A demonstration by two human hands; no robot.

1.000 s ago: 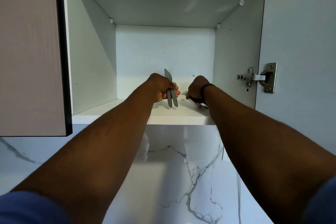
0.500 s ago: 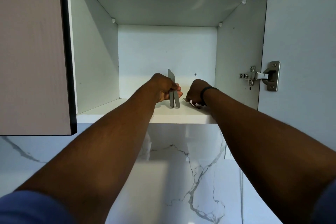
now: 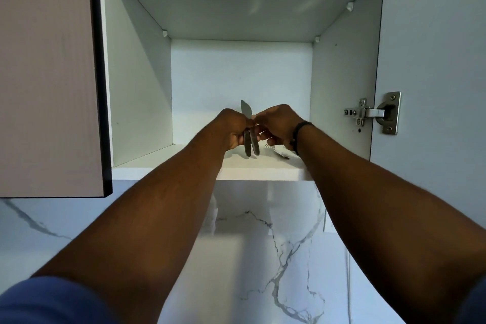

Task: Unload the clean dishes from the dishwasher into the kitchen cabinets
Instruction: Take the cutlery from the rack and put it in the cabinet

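Cutlery-stowing step: two knives [image 3: 251, 143] gripped upright in left hand [image 3: 234, 130] over cabinet shelf [image 3: 168, 164]; right hand [image 3: 276, 123] at 3 o'clock, fingers curled at them (pinch unclear). Fork [image 3: 268, 145] already laid. Next, probably: one knife taken, laid flat.

Two hands reach into one open cabinet: the left hand [image 3: 234, 131] and the right hand [image 3: 278, 123]. The left hand grips two knives [image 3: 251, 142], their handles hanging side by side and one blade tip showing above the fingers. One fork [image 3: 268, 145] lies on the shelf [image 3: 168, 156], with only its tines in view, and one more utensil [image 3: 282, 154] lies beside it, too hidden to identify. One hinge [image 3: 372, 112] shows on one open door [image 3: 431, 66]. One dark wristband [image 3: 299, 131] circles the right wrist.
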